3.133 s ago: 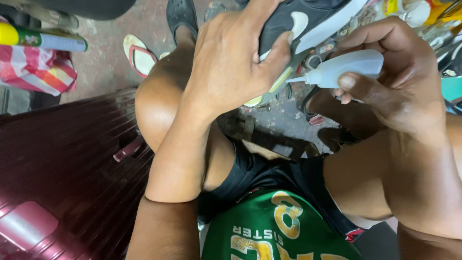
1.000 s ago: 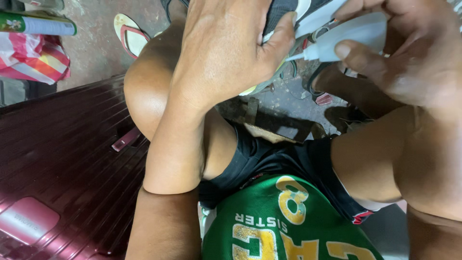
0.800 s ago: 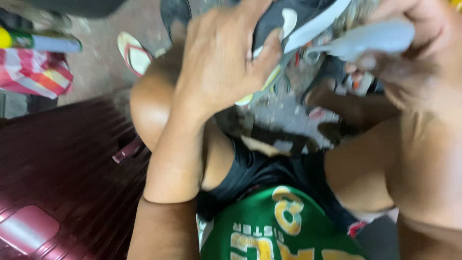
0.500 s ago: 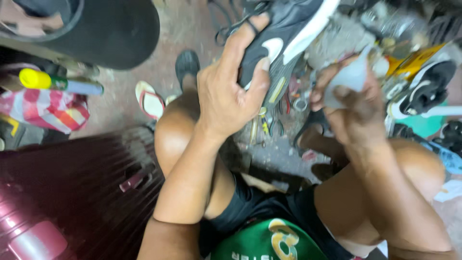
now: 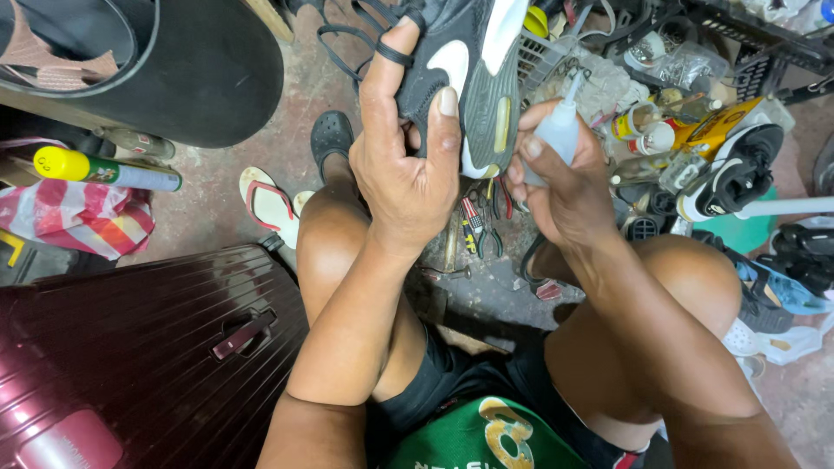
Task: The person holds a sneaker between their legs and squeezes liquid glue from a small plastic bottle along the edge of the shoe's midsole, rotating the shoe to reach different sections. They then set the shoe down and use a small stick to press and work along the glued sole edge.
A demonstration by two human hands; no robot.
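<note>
My left hand (image 5: 407, 165) grips a dark sneaker (image 5: 460, 61) with a white sole, held up sole-side toward the right, thumb pressed on its side. Beside it, my right hand (image 5: 560, 178) is wrapped around a small pale squeeze bottle (image 5: 558, 130) whose thin nozzle points up at the shoe's sole edge. Both hands are raised above my bare knees; I am seated in dark shorts and a green shirt.
A maroon ribbed suitcase (image 5: 130, 347) lies at lower left. A black round tub (image 5: 200, 69), a yellow-capped spray can (image 5: 104, 169) and a striped bag (image 5: 74, 217) sit at left. Sandals (image 5: 269, 204), pliers (image 5: 478, 230) and cluttered shoes and bottles (image 5: 730, 165) fill the floor ahead and right.
The view has pulled back and tilted up. Both hands have lifted the sneaker and the bottle away from me, and the nozzle now points up at the sole.
</note>
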